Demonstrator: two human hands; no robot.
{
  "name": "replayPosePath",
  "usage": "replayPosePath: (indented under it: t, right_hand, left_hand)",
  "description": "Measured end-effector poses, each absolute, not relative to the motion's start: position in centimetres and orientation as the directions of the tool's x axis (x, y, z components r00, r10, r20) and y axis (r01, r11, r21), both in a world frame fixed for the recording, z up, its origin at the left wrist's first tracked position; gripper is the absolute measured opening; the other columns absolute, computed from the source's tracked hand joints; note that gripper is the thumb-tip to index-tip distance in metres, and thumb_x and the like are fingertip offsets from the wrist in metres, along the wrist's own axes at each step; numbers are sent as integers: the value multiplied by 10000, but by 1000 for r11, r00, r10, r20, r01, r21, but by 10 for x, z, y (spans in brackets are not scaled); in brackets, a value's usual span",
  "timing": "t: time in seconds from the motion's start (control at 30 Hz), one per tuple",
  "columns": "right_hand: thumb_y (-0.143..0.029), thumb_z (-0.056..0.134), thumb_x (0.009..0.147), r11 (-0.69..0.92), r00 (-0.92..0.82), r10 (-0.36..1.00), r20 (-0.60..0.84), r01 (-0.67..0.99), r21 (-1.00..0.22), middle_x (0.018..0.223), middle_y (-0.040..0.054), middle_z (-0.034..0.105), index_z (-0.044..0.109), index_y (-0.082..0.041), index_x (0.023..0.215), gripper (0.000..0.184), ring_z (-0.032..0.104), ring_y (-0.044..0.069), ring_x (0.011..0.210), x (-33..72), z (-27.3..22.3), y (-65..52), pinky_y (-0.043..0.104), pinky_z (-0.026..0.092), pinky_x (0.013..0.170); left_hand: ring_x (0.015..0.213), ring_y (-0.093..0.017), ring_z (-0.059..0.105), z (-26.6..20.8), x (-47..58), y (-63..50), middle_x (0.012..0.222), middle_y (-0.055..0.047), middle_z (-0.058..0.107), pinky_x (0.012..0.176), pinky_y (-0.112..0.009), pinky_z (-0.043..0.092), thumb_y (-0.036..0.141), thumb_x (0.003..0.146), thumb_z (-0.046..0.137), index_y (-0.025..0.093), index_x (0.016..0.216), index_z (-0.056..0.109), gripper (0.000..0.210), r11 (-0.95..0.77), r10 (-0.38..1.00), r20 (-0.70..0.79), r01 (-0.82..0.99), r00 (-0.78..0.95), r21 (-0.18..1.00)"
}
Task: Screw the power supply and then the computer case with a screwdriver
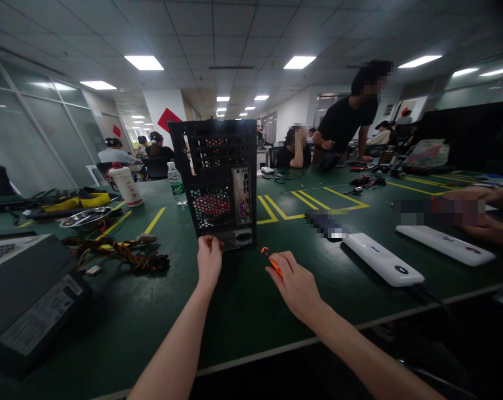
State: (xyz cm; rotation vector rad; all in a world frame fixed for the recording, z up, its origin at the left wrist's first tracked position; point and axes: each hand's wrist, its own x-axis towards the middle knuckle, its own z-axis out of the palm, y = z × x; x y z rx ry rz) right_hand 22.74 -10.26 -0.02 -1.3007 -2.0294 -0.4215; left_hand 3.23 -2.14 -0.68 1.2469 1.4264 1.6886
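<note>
Standing upright mid-worktop: black metal computer case [212,180], rear panel toward the near side. Dark green worktop [239,316] lies bare between case and pale near edge, which slants farther off toward the right. Room right of the case bounded by a white oblong device [378,256]; near left taken up by a grey metal box [39,308] with printed label.

Left hand [210,260] at the case's lower left corner, fingers curled together against it; cannot tell whether they pinch anything. Right hand [295,283] low, fingers clamped on an orange-and-black screwdriver [276,266], shaft toward the lower right corner; tip contact unclear.

Far left: shiny metal bowl [85,218], contents unclear; white tumbler [127,187], red lid on; clear plastic bottle [176,186], capped.
</note>
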Motion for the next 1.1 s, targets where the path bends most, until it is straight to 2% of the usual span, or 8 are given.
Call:
replayPosePath:
  t: [0.13,0.23,0.37,0.5,0.6,0.7,0.93,1.1]
  right_hand:
    - [-290,385,860,411,-242,705,667,905,-106,897,64,526,472,-170,968,184,557,128,654,227,1,-104,242,462,544]
    - [-220,389,839,467,-267,695,668,874,-137,976,86,498,457,-152,990,179,559,142,731,225,2,-106,265,477,615]
    - [-157,385,812,518,-294,668,684,843,-143,1006,101,485,445,-145,1001,199,553,160,796,224,2,-106,296,483,677]
    - [-142,384,807,521,-288,671,684,839,-158,1003,97,489,446,-148,1006,209,549,155,788,225,1,-106,298,483,682]
    - [-109,393,784,548,-342,658,671,829,-114,1033,102,478,477,-156,974,213,537,166,843,225,2,-107,312,470,724]
    - [-171,421,800,570,-391,631,670,820,-58,1027,103,494,509,-165,918,148,523,193,896,225,3,-107,346,455,756]
    - [-148,377,825,548,-376,644,666,834,-58,1010,101,523,518,-153,955,191,514,194,882,224,6,-106,356,444,755]
    - [-85,385,789,583,-434,630,644,812,-23,1034,98,529,509,-147,994,247,499,208,908,224,4,-106,381,433,778]
  left_hand:
    - [672,-144,522,-8,47,-34,729,-23,559,663,-246,386,196,713,532,210,760,576,65,-390,886,456,401,-82,829]
    - [783,-170,526,-7,59,-41,834,-44,556,787,-272,371,162,701,537,224,820,623,159,-460,874,486,380,31,803]
    - [893,-188,510,-8,65,-41,920,-55,543,875,-284,337,132,669,555,224,880,640,245,-430,898,439,290,37,855]
    - [744,-139,537,-9,63,-35,996,-68,532,694,-248,422,127,659,551,192,924,636,285,-314,949,316,157,15,936]
    - [516,-79,472,-8,62,-33,778,-42,565,489,-204,376,149,688,521,157,1004,604,327,-141,990,140,49,28,989]
    - [492,-70,453,-7,62,-33,592,-5,538,458,-174,340,160,692,522,132,1008,601,327,-13,998,19,-109,52,994]
    - [580,-47,496,-7,60,-31,1024,-95,597,481,-151,377,131,668,547,149,962,620,304,60,995,-30,-331,93,942]
    - [557,-35,488,-1,60,-35,1099,-112,576,473,-148,381,127,669,557,143,976,614,312,78,995,-46,-399,89,914]
